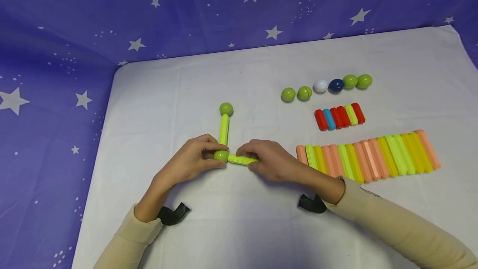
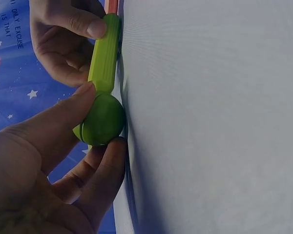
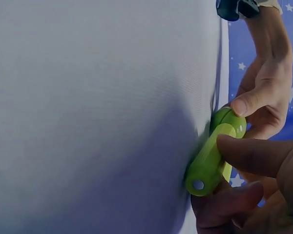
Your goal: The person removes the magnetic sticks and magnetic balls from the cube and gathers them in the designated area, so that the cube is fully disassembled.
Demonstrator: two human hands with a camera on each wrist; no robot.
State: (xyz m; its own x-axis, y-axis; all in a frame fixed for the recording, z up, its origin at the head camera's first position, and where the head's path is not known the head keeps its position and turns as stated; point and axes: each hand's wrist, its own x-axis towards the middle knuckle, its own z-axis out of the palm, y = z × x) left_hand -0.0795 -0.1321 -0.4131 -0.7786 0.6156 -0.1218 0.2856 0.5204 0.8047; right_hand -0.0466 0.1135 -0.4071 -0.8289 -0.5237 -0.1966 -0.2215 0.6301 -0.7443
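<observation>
A glossy green ball (image 1: 221, 155) lies on the white table, pinched between the thumb and fingers of my left hand (image 1: 190, 157). My right hand (image 1: 274, 161) grips a ridged yellow-green rod (image 1: 238, 160) whose left end meets that ball. In the right wrist view, a round silvery disc shows in the free end of the rod (image 3: 205, 161). Another yellow-green rod (image 1: 224, 130) runs away from the pinched ball to a second green ball (image 1: 225, 108), so the pieces form an L. My left fingers partly cover the corner where they meet.
To the right lies a long row of orange, yellow and lime rods (image 1: 367, 159), close by my right forearm. Behind it are short red, blue and lime rods (image 1: 340, 116), then a line of several balls (image 1: 320, 86). A starry purple cloth (image 1: 209, 20) borders the white table (image 1: 157, 94).
</observation>
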